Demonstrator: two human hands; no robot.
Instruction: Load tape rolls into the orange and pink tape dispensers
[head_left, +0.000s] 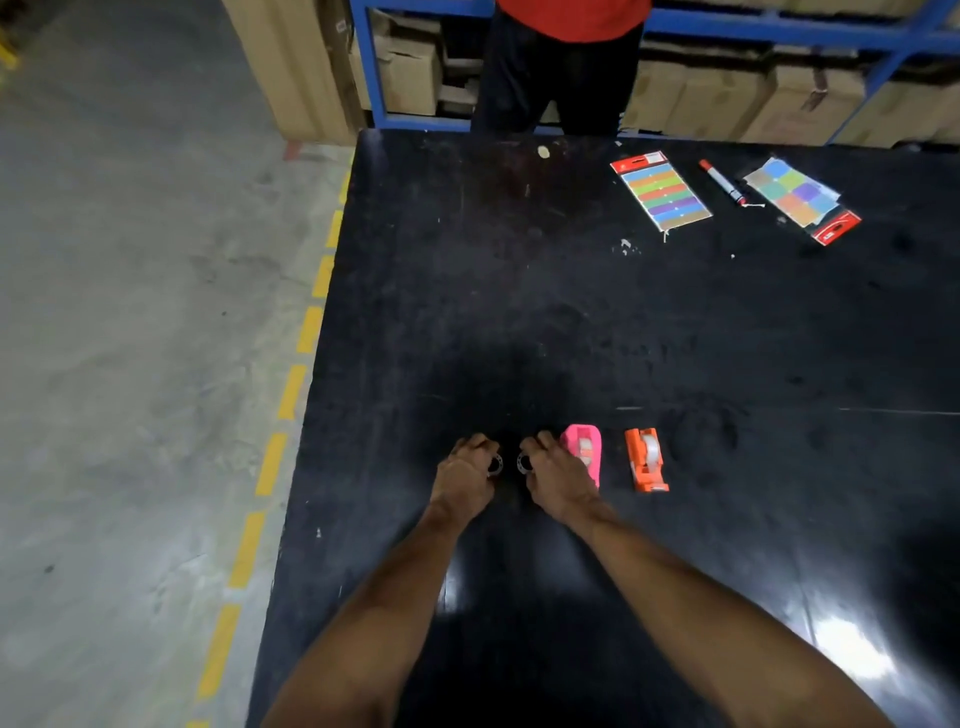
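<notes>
Head view shows the left hand (464, 475) pinching a small tape roll (495, 464) and the right hand (558, 475) pinching another tape roll (524, 462), low over the black surface (519, 291). At 3 o'clock of the right hand lie the pink dispenser (586, 457), then the orange dispenser (645, 460), both already carrying rolls.

Both bare forearms extended forward, converging toward the middle. Left hand (464, 475) knuckles-up, fingers curled down around a small ring-shaped item (495, 464). Right hand (558, 475) mirrored just beside it, fingers curled on a second ring-shaped item (524, 462). Hands close together, not touching. Wrists straight, palms facing down
</notes>
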